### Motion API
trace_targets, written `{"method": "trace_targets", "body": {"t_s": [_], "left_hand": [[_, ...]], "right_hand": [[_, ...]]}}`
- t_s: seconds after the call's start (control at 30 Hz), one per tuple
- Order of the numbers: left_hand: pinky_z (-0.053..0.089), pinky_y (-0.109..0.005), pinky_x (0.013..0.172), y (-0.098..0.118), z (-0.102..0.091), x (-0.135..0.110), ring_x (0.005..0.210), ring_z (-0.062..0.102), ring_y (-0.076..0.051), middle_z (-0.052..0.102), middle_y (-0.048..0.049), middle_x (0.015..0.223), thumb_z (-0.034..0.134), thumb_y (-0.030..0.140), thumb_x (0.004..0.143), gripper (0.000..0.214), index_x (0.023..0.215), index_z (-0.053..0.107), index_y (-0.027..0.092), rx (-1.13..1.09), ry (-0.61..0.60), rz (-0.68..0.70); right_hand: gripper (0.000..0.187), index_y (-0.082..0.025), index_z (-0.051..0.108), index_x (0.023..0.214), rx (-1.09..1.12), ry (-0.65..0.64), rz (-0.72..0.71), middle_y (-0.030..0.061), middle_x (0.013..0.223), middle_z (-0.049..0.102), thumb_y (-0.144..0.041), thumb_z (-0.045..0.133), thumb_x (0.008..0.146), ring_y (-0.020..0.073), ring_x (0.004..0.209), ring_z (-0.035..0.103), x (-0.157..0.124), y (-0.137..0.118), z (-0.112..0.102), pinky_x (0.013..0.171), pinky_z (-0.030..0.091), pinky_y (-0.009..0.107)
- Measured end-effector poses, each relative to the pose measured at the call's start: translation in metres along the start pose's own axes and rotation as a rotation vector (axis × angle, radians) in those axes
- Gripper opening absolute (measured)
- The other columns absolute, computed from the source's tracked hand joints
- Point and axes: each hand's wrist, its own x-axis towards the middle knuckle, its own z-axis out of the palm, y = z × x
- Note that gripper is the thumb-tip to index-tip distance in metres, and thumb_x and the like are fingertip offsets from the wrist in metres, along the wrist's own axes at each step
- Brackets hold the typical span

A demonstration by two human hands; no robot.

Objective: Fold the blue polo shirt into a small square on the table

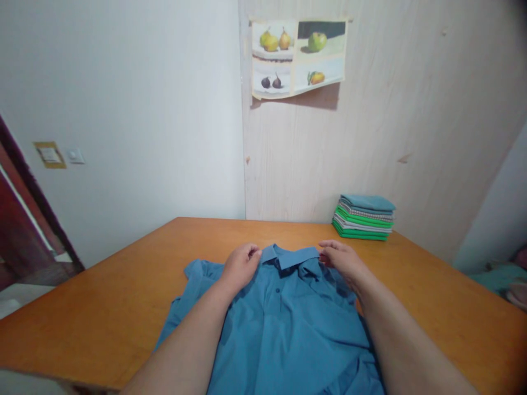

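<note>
A blue collared shirt point(280, 323) lies face up on the orange wooden table point(102, 296), collar pointing away from me. My left hand point(241, 266) rests on the left shoulder, fingers curled and pinching the cloth beside the collar's left tip. At the collar's right tip, my right hand point(343, 259) pinches the fabric the same way. Both forearms lie across the shirt's body.
A stack of folded green, grey and blue garments point(364, 217) sits at the table's far right against a pale wood-panel wall. A fruit poster point(298, 57) hangs above. A doorway point(24, 219) stands at left; the table's near edge runs at lower left.
</note>
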Motion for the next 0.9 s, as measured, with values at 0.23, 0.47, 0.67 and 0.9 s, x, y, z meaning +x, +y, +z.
{"method": "trace_targets", "body": {"t_s": [0.23, 0.47, 0.67, 0.9], "left_hand": [[0.043, -0.033, 0.089, -0.028, -0.004, 0.001, 0.111, 0.062, -0.030, 0.070, -0.0156, 0.118, 0.065, 0.041, 0.082, 0.037, 0.112, 0.068, 0.019, 0.285, -0.026, -0.269], [0.041, -0.037, 0.077, -0.027, -0.017, 0.006, 0.096, 0.065, -0.033, 0.073, -0.0152, 0.096, 0.057, 0.047, 0.083, 0.028, 0.080, 0.068, 0.021, 0.389, -0.061, -0.383], [0.038, -0.031, 0.065, -0.036, -0.040, 0.009, 0.075, 0.063, -0.026, 0.066, -0.0056, 0.067, 0.073, 0.025, 0.057, 0.014, 0.062, 0.061, 0.021, 0.318, -0.137, -0.470], [0.031, -0.024, 0.050, -0.033, -0.055, 0.000, 0.051, 0.048, -0.014, 0.050, 0.0035, 0.054, 0.063, 0.024, 0.063, 0.011, 0.065, 0.052, 0.020, -0.040, -0.080, -0.472]], "right_hand": [[0.014, -0.020, 0.068, 0.071, -0.359, -0.140, 0.120, -0.0008, 0.044, 0.058, -0.015, 0.067, 0.058, 0.0131, 0.039, 0.048, 0.003, 0.020, -0.017, 0.041, 0.030, 0.023], [0.013, -0.019, 0.066, 0.064, -0.530, -0.179, 0.100, -0.0015, 0.052, 0.062, -0.014, 0.071, 0.053, 0.0122, 0.047, 0.052, 0.008, 0.037, -0.018, 0.047, 0.031, 0.023], [0.019, -0.019, 0.055, 0.046, -0.576, -0.050, 0.033, -0.0030, 0.041, 0.050, -0.009, 0.069, 0.053, 0.0101, 0.042, 0.042, 0.017, 0.037, -0.020, 0.045, 0.021, 0.025], [0.011, -0.020, 0.057, 0.061, -0.330, 0.260, -0.001, -0.0014, 0.046, 0.055, -0.026, 0.064, 0.068, 0.0122, 0.040, 0.045, 0.022, 0.029, -0.031, 0.039, 0.026, 0.023]]}}
